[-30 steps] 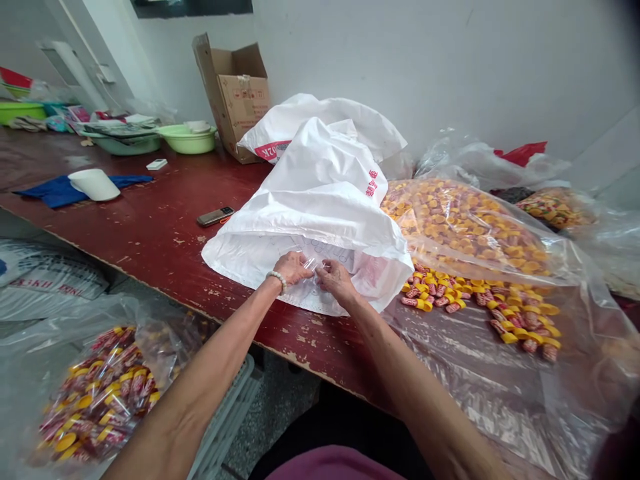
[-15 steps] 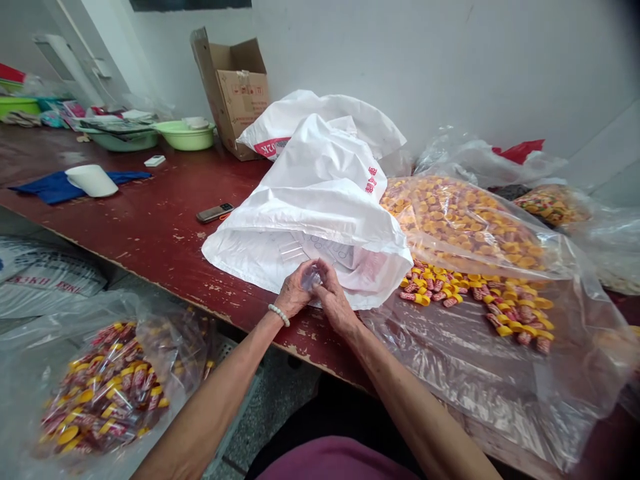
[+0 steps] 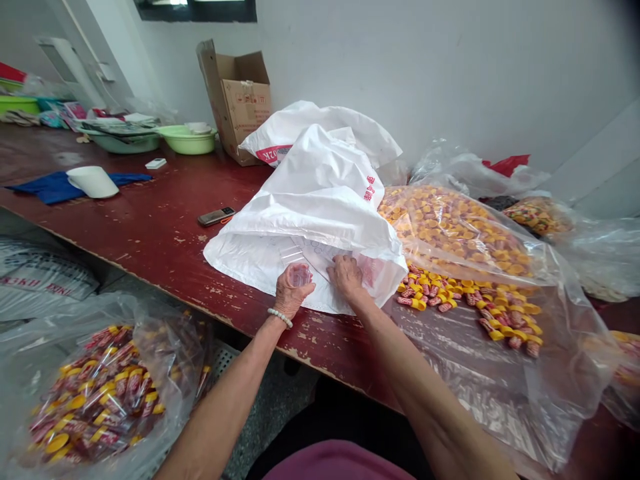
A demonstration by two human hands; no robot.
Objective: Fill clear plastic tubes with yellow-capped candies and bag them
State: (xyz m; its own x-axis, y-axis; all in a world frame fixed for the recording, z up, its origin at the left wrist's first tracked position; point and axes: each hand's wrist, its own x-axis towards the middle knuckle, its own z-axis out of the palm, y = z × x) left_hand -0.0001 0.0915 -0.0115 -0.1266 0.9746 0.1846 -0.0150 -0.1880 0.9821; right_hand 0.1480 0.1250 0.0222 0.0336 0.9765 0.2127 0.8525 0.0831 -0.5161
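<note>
In front of me a large white woven sack [image 3: 320, 177] lies on the table, its mouth facing me. My left hand [image 3: 290, 293], with a beaded bracelet at the wrist, is wrapped round a clear plastic cup [image 3: 301, 275] at the edge of that mouth. Just inside the opening, my right hand [image 3: 346, 275] reaches in with bent fingers. Whether its fingertips hold anything is hidden. Clear round-rimmed pieces [image 3: 320, 247] show within the sack, beyond my hands.
To the right, a clear plastic bag [image 3: 450, 200] holds many yellow-capped pieces [image 3: 505, 313]. Another bag [image 3: 100, 393] of them sits below the table edge at left. A phone [image 3: 216, 217], a white cup [image 3: 93, 181], green basins [image 3: 187, 139] and a cardboard box [image 3: 245, 107] stand on the red table [image 3: 165, 233].
My hands were together around the clear cup. Now they are apart: the left keeps the cup and has shifted slightly left, while the right has moved into the sack's mouth.
</note>
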